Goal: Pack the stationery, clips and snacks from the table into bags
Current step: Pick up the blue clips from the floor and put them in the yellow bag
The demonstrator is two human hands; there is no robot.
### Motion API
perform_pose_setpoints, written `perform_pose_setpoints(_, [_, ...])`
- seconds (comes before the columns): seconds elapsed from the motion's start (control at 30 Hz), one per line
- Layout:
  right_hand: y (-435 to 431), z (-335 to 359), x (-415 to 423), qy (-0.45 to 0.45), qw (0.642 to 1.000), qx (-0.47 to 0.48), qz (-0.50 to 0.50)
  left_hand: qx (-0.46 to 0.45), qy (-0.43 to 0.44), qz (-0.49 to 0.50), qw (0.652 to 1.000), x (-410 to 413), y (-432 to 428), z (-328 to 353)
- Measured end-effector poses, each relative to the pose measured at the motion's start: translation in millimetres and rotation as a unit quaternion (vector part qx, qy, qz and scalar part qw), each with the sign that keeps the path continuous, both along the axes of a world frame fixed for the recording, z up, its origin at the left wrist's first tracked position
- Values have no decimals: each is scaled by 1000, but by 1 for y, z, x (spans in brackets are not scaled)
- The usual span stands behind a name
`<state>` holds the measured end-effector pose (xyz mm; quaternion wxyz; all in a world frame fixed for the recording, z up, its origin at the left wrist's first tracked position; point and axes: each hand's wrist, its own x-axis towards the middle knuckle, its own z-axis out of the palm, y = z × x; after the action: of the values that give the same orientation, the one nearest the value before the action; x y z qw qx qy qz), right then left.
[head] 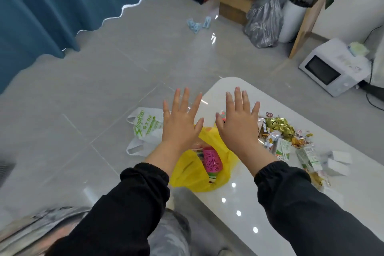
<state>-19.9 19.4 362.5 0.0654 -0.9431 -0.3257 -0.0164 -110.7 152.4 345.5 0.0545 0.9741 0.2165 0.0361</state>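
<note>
Left hand (pixel 180 124): held in the air over the left edge of the desk (pixel 230 206), back towards the camera, holding nothing.
Left fingers (pixel 185 97): straight and spread apart.
Right hand (pixel 238 125): raised beside the left one, apart from it, over the desk, holding nothing.
Right fingers (pixel 238 97): straight and spread apart.
Yellow bag (pixel 192 172): lies open on the desk's left edge, below and between the two wrists.
Pink cup (pixel 212 161): sits in the mouth of the yellow bag with coloured stationery beside it.
Snacks (pixel 284 135): a loose pile of packets on the desk, just right of the right hand.
White boxes (pixel 338 162): two, on the desk at the right end of the snack pile.
White bag (pixel 145 129): green print, lying on the floor just beside the desk, partly behind the left hand.
Blue clips (pixel 197 24): a small heap on the floor, well apart from the desk.
Microwave (pixel 330 68): on the floor to the right, beyond the desk.
</note>
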Motion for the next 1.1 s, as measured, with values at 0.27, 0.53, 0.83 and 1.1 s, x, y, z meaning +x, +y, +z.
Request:
perform_pose_setpoints(0.27, [180, 6, -8, -41, 999, -5, 18, 26, -47, 32, 998, -7, 189, 27])
perform_pose_setpoints(0.53, [415, 13, -8, -13, 1000, -15, -5, 37, -18, 23, 999, -12, 416, 45])
perform_pose_setpoints(0.83, [547, 31, 42, -14, 999, -40, -20, 22, -23, 13, 999, 42, 557, 60])
perform_pose_setpoints(1.1, [700, 29, 160, -24, 996, -12, -81, 61, -25, -37, 997, 180, 711, 72])
